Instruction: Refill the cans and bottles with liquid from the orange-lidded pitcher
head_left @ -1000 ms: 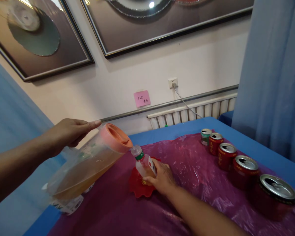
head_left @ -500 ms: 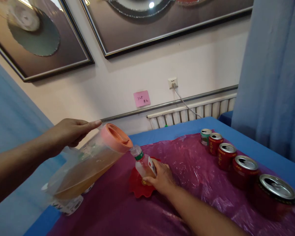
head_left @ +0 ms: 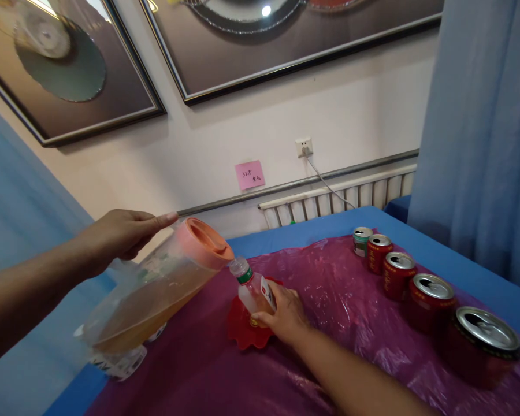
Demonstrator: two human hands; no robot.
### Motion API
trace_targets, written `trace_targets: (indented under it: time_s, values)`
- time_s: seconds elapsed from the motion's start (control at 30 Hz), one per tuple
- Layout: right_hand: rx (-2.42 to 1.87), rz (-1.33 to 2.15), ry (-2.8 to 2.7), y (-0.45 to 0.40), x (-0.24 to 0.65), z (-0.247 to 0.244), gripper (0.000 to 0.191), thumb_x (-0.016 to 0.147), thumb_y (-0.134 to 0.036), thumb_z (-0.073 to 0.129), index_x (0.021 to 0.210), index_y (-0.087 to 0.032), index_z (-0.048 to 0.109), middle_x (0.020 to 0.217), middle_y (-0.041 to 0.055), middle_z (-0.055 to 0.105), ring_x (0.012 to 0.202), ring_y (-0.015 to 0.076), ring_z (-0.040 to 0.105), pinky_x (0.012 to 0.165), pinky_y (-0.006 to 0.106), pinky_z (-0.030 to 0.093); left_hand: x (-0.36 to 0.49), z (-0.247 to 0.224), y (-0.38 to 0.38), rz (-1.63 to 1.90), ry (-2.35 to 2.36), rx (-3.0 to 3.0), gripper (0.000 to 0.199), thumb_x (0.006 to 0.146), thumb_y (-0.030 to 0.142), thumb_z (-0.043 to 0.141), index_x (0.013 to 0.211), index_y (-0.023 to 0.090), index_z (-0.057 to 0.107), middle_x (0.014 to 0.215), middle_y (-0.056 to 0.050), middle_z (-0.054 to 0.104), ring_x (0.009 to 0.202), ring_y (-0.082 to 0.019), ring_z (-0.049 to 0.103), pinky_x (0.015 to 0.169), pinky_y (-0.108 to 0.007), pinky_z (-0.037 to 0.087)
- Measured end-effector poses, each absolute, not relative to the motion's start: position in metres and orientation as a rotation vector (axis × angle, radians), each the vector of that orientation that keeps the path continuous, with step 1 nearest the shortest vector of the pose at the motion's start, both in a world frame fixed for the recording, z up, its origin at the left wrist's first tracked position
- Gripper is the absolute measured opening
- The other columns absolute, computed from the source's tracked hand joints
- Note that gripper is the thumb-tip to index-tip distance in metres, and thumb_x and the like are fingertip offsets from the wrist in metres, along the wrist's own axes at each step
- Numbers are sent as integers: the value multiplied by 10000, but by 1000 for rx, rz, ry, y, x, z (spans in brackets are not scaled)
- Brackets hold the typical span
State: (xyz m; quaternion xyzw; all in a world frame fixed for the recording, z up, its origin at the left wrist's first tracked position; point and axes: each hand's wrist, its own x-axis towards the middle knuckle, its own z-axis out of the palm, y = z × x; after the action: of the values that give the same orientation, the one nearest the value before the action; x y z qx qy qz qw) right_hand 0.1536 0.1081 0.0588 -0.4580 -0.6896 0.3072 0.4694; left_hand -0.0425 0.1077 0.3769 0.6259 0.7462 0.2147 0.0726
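Observation:
My left hand [head_left: 127,234] grips a translucent pitcher [head_left: 151,300] by its handle side, thumb pointing along toward the orange lid [head_left: 205,242]. The pitcher is tilted with its lid end to the right, and brownish liquid lies along its lower side. Its spout edge meets or nearly meets the open mouth of a small clear bottle [head_left: 248,286] with a green neck band. My right hand [head_left: 283,312] is wrapped round the bottle, which leans left above a red scalloped mat [head_left: 247,335]. Some liquid shows low in the bottle.
Several opened drink cans, mostly red [head_left: 431,300], stand in a row on the right, over purple plastic sheeting [head_left: 325,283] on a blue table [head_left: 303,234]. White-labelled containers [head_left: 123,361] sit behind the pitcher's base. Blue curtains hang at both sides.

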Motion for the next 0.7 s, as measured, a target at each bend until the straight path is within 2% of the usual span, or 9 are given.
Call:
trace_targets:
  time_s: [0.7]
  values:
    - [-1133,727,-1711,109,153,57,718,673,-352,855,1322,-265,560,1230,61,696,1129,279,639,1002,436,427,-42,376,106,682,2249,1798,629,697,720,637,433,247,316,415,63,269,416,-95,230,428,-257,186]
